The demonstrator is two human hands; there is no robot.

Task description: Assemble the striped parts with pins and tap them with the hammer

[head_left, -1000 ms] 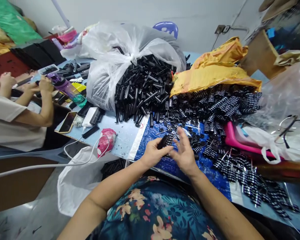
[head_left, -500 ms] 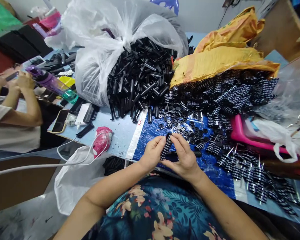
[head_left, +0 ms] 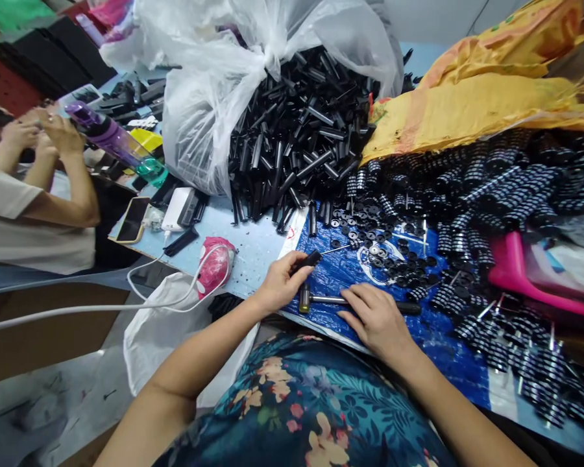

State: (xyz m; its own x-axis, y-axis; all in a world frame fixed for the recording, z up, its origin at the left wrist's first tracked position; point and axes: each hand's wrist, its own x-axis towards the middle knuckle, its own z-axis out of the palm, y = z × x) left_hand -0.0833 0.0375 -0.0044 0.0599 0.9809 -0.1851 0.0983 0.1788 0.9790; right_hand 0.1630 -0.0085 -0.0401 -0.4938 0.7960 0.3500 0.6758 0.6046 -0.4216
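Note:
Thumb and fingers of my left hand (head_left: 283, 280) are closed on a short black cylinder (head_left: 312, 259), its end pointing right. Below it on the blue plastic sheet (head_left: 328, 275) lies a small hammer (head_left: 304, 300), its head on the left and its shaft running right. Over the shaft and handle, my right hand (head_left: 377, 321) lies with thumb and fingers apart on either side; its palm hides part of the handle. Beyond my hands are scattered small black washer-like discs (head_left: 377, 250) and a thin metal pin (head_left: 335, 249).
Black tubes (head_left: 292, 143) spill from a clear plastic bag (head_left: 194, 130). Black-and-white checked cylinders (head_left: 520, 188) are heaped by a yellow sack (head_left: 442, 117) and a pink bin (head_left: 520, 266). A phone (head_left: 133, 220), white cable (head_left: 102, 314) and pink bundle (head_left: 215, 264) lie left, near another person's arms (head_left: 73, 168).
My hands have parted. The left keeps the cylinder and has moved it left, while the right has let go and come down over the hammer. The view has shifted.

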